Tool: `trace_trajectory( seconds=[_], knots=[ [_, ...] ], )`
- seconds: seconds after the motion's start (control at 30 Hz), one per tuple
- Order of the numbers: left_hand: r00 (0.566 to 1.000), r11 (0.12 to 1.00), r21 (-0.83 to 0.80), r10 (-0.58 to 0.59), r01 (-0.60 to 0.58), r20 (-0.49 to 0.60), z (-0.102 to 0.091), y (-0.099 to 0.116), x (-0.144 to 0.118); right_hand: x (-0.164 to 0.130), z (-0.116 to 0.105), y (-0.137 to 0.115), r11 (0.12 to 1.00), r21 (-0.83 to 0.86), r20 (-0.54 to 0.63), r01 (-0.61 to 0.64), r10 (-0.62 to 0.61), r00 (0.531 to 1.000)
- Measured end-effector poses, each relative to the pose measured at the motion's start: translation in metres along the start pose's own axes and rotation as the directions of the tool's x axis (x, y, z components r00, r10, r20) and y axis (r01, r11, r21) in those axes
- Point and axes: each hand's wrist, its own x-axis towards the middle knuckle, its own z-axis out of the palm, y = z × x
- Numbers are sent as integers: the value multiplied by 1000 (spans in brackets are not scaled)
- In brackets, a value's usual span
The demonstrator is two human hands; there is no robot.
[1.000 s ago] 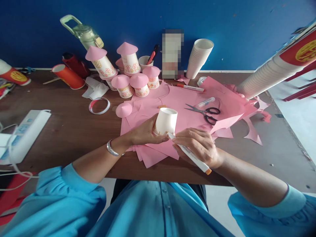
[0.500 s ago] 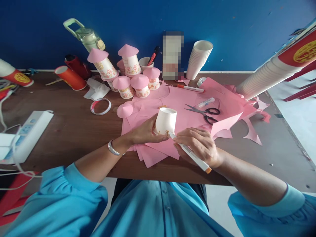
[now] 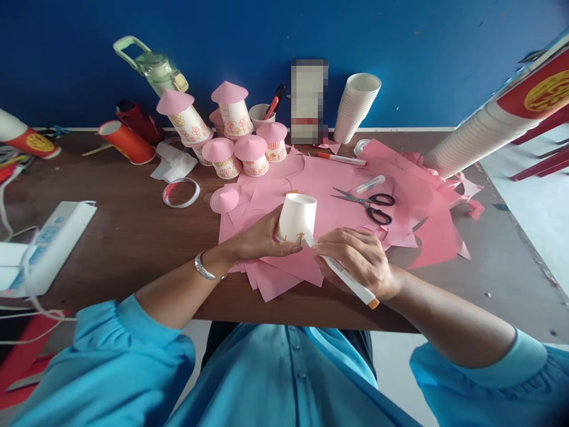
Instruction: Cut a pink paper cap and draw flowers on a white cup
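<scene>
My left hand point(image 3: 255, 240) grips a white paper cup point(image 3: 297, 217), held upside down and tilted over the pink paper sheets point(image 3: 320, 178). My right hand point(image 3: 358, 261) holds a white marker point(image 3: 344, 276) with an orange end; its tip touches the cup's lower edge, where small orange marks show. A loose pink paper cone point(image 3: 223, 199) lies just left of the cup. Several decorated cups with pink cone tops point(image 3: 231, 139) stand farther back.
Black-handled scissors point(image 3: 371, 204) and a glue tube point(image 3: 368, 184) lie on the pink paper. A tape ring point(image 3: 180, 193), red cups point(image 3: 127, 142), a white cup stack point(image 3: 355, 107), a green bottle point(image 3: 153, 65) and a power strip point(image 3: 42, 243) occupy the brown table point(image 3: 124, 237).
The marker tip has shifted slightly along the cup's lower edge. A pink sheet at the right has settled flatter onto the table. Both hands stay where they were.
</scene>
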Motion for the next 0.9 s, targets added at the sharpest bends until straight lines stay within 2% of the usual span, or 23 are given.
trace_trajectory(
  seconds=[0.27, 0.9],
  knots=[
    [1000, 1000, -18, -9, 9, 3, 0, 1, 1, 2, 0, -1, 999, -47, -27, -3, 1, 1000],
    [1000, 1000, -29, -5, 4, -11, -1, 0, 2, 0, 1, -2, 999, -46, -3, 9, -9, 1000]
  ],
)
